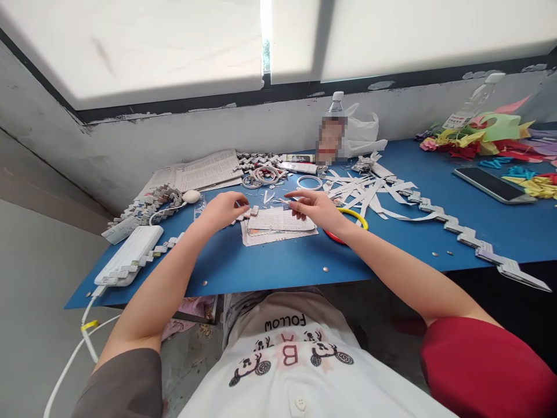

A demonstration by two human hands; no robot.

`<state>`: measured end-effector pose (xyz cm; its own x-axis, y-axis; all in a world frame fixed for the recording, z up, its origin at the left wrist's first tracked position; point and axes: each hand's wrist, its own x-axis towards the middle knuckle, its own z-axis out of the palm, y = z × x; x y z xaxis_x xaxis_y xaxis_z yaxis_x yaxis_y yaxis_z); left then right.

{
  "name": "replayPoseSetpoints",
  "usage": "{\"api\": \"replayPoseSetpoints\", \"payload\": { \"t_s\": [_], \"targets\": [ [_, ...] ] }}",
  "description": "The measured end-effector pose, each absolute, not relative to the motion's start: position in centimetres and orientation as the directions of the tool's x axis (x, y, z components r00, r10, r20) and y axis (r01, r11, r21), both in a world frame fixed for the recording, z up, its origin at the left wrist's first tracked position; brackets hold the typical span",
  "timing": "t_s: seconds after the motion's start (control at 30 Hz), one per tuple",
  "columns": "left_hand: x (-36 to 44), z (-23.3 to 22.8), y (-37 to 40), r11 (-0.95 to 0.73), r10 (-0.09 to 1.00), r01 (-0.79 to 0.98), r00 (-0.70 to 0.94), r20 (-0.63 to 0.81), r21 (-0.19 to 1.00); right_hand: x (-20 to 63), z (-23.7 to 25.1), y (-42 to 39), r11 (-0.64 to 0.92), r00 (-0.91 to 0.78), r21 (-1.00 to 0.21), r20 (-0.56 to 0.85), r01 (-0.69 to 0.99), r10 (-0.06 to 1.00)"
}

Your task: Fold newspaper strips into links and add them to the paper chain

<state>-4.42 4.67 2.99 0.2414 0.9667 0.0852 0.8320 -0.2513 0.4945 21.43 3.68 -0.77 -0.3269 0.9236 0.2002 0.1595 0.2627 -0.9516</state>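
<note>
My left hand (223, 210) is curled over the blue table, its fingers closed around a zigzag chain of folded newspaper (254, 211). The chain's end pokes out past the fingertips; the rest runs back under my left forearm. My right hand (319, 210) hovers at the right side of a small stack of newspaper pieces (281, 220), thumb and forefinger apart. Small white paper scraps (268, 197) lie just beyond, between the two hands. Partly behind my right wrist is a red and yellow ring (357, 218).
Loose white paper strips (368, 194) are heaped right of centre. A long folded chain (467, 235) reaches the table's right front edge. A white power strip (133, 252), folded newspapers (204, 171), a blurred-label bottle (333, 128), a phone (491, 184) and coloured paper (496, 130) surround the work area.
</note>
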Motion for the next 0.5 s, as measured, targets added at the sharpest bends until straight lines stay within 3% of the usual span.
{"api": "replayPoseSetpoints", "payload": {
  "t_s": [0.1,0.23,0.37,0.5],
  "targets": [
    [-4.9,1.8,5.8,-0.245,0.968,0.899,0.248,0.038,0.363,21.2,-1.3,4.2,0.187,-0.381,-0.96,0.096,0.209,0.92],
    [-4.2,0.6,6.1,-0.289,0.951,0.902,0.308,-0.009,0.321,20.7,-1.9,4.4,0.084,-0.386,-0.978,0.003,0.192,0.923],
    [-4.0,0.5,6.0,-0.305,0.95,0.877,0.308,0.051,0.372,20.4,-2.1,4.5,0.013,-0.385,-0.989,-0.046,0.148,0.922],
    [-3.8,1.1,5.7,-0.297,0.954,0.817,0.272,0.125,0.495,20.3,-2.1,4.4,-0.032,-0.362,-0.99,-0.081,0.138,0.928]
  ]
}}
